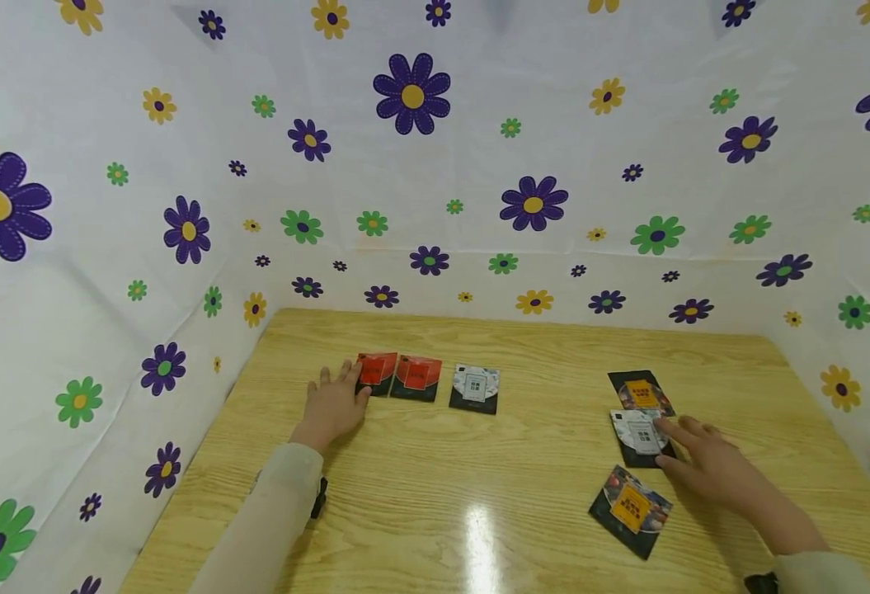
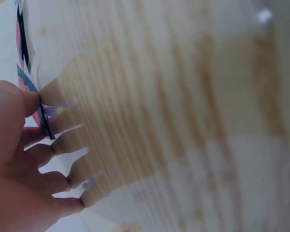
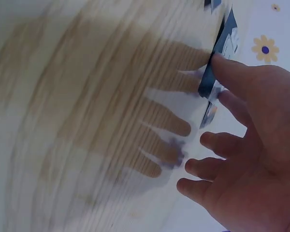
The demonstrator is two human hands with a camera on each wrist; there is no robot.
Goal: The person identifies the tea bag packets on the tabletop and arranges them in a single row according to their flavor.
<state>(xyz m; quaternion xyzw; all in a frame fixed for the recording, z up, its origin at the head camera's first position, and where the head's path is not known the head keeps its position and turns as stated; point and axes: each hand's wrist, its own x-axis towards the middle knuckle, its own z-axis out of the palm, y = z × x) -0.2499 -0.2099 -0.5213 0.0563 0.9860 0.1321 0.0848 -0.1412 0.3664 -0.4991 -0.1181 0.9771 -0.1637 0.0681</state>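
My left hand [image 1: 333, 404] is at the leftmost red-and-black packet [image 1: 377, 373], pinching it between thumb and index finger; the other fingers spread on the table. In the left wrist view that packet [image 2: 42, 116] shows edge-on beside the thumb. At the right, my right hand [image 1: 712, 462] pinches a white-and-black packet [image 1: 637, 437] by its right side, thumb below and index finger above. The right wrist view shows this packet [image 3: 222, 58] tilted between those fingers, the other fingers held apart. Its top edge meets a packet with an orange label [image 1: 637, 391].
A second red-and-black packet [image 1: 416, 377] lies right beside the first. Another white-and-black packet [image 1: 475, 388] is a little further right. Near the right hand lies a second orange-label packet [image 1: 631, 511], turned askew. Flowered white cloth [image 1: 435, 173] walls in the wooden table [image 1: 405, 511].
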